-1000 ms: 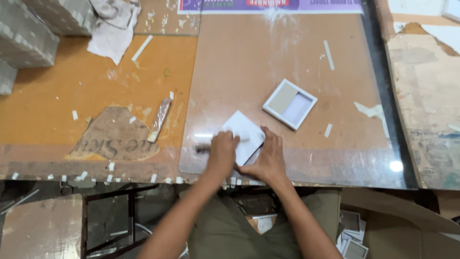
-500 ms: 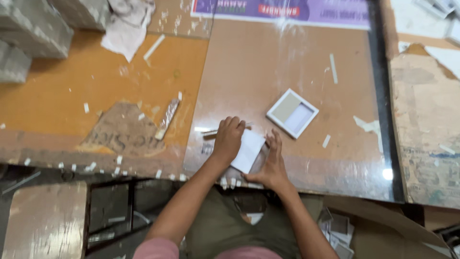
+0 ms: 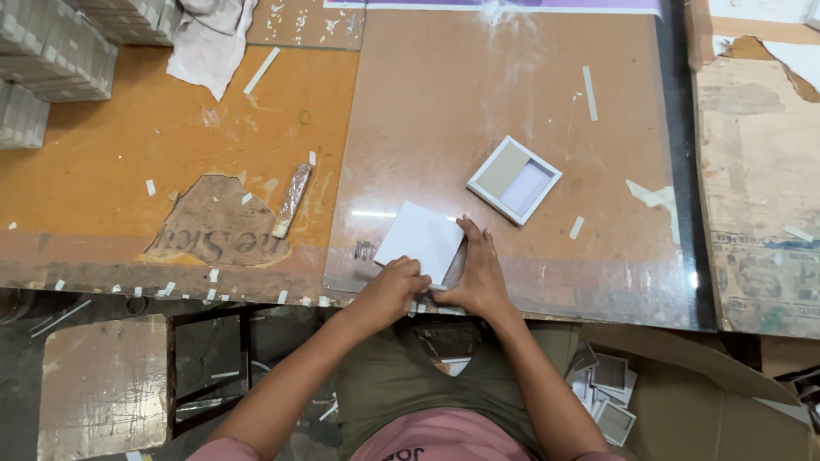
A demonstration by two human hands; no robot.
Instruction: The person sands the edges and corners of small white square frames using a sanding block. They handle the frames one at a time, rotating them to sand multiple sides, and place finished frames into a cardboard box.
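Note:
A white square card lies tilted on the glass sheet near the table's front edge. My left hand pinches its near corner with curled fingers. Against the card's right edge rests my right hand, pressed flat, fingers pointing away from me. Beyond my right hand sits a small white square frame with a grey and pale inset, untouched.
A wrapped stick-like tool lies left of the glass on the orange tabletop. Stacks of grey-white blocks and a rag fill the far left. A cardboard box with several small frames stands low right.
My left hand has slid from the card's top to its near corner. The card lies further toward the table's front edge, more of its face showing. The view has shifted.

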